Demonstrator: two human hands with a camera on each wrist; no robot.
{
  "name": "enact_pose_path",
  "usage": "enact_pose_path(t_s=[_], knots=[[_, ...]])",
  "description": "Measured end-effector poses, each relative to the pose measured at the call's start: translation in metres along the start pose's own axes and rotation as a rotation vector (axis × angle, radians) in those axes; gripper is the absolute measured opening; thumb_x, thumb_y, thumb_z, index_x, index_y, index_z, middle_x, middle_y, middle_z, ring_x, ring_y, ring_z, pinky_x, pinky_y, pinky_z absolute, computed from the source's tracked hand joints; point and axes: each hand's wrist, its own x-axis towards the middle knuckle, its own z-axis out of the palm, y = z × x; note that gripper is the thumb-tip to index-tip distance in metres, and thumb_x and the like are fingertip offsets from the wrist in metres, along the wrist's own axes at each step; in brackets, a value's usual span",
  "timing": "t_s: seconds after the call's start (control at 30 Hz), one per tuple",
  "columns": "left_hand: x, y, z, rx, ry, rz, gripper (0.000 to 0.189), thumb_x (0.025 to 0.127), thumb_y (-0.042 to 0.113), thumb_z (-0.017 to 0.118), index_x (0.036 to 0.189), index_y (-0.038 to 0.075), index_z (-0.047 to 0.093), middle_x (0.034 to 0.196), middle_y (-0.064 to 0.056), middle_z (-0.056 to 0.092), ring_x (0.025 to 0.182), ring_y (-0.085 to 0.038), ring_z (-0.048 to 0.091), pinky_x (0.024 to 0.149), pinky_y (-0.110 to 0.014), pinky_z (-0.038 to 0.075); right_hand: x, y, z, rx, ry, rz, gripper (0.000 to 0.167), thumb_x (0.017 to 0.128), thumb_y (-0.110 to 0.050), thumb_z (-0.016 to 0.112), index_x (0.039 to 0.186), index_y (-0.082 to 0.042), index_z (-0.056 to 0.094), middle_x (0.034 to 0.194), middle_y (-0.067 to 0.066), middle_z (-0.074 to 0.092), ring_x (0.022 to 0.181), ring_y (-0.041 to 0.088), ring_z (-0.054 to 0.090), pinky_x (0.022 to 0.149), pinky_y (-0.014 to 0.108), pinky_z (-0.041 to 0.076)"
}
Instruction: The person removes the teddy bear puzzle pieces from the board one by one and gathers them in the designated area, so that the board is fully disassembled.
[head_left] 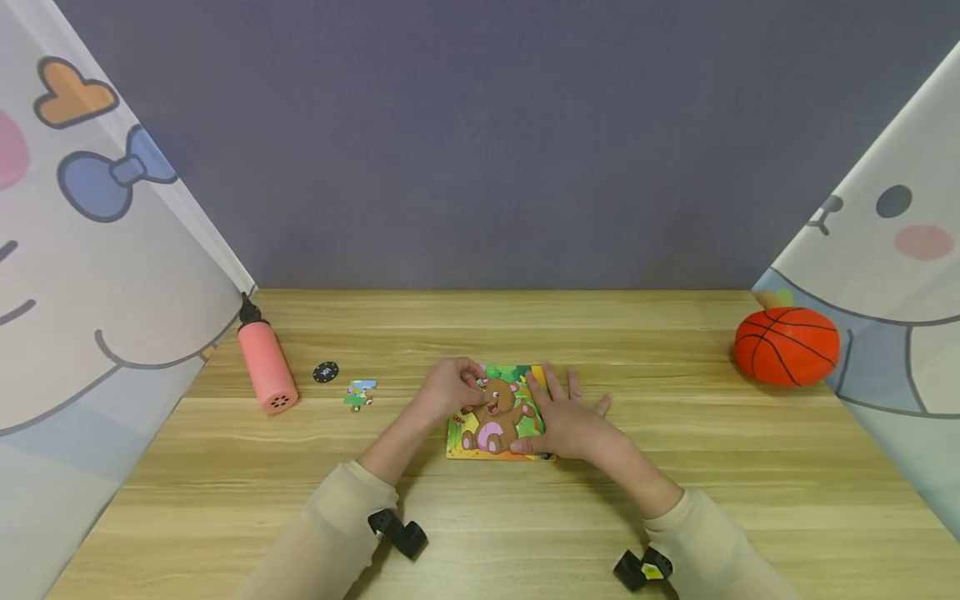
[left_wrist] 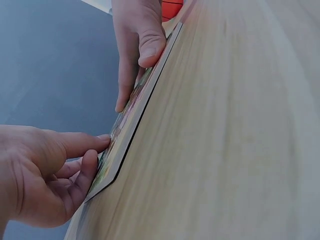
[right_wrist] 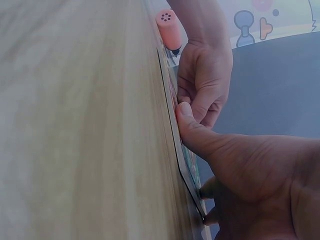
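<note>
A jigsaw puzzle [head_left: 491, 433] with a brown bear picture lies flat on the table in its board. At its upper left, my left hand [head_left: 452, 387] has thumb and index finger bent together on a small puzzle piece [head_left: 482, 382], mostly hidden by the fingers. In the left wrist view, that hand's index fingertip [left_wrist: 103, 137] touches the picture. My right hand [head_left: 573, 423] rests over the puzzle's right side, fingers spread and thumb on the lower edge. A loose puzzle piece [head_left: 360, 395], blue and green, lies apart on the left.
A black round disc [head_left: 326, 372] lies beyond the loose piece. A pink hand pump [head_left: 267, 367] with a black nozzle lies at the far left. On the right sits an orange-red toy basketball [head_left: 786, 346]. A grey panel [head_left: 495, 150] stands behind the wooden table [head_left: 525, 533].
</note>
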Motion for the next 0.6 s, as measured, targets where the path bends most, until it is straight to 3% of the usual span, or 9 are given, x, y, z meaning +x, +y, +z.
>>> enact_pose_path(t_s=[0.6], knots=[[-0.0004, 0.0031, 0.0008, 0.011, 0.012, 0.003, 0.026, 0.08, -0.004, 0.079, 0.101, 0.001, 0.066, 0.075, -0.005, 0.058, 0.058, -0.013, 0.056, 0.05, -0.023, 0.044, -0.0002, 0.0007, -0.0003, -0.002, 0.009, -0.011, 0.113, 0.08, -0.071, 0.069, 0.163, -0.015, 0.016, 0.168, 0.016, -0.001, 0.148, 0.053, -0.001, 0.09, 0.092, 0.007]])
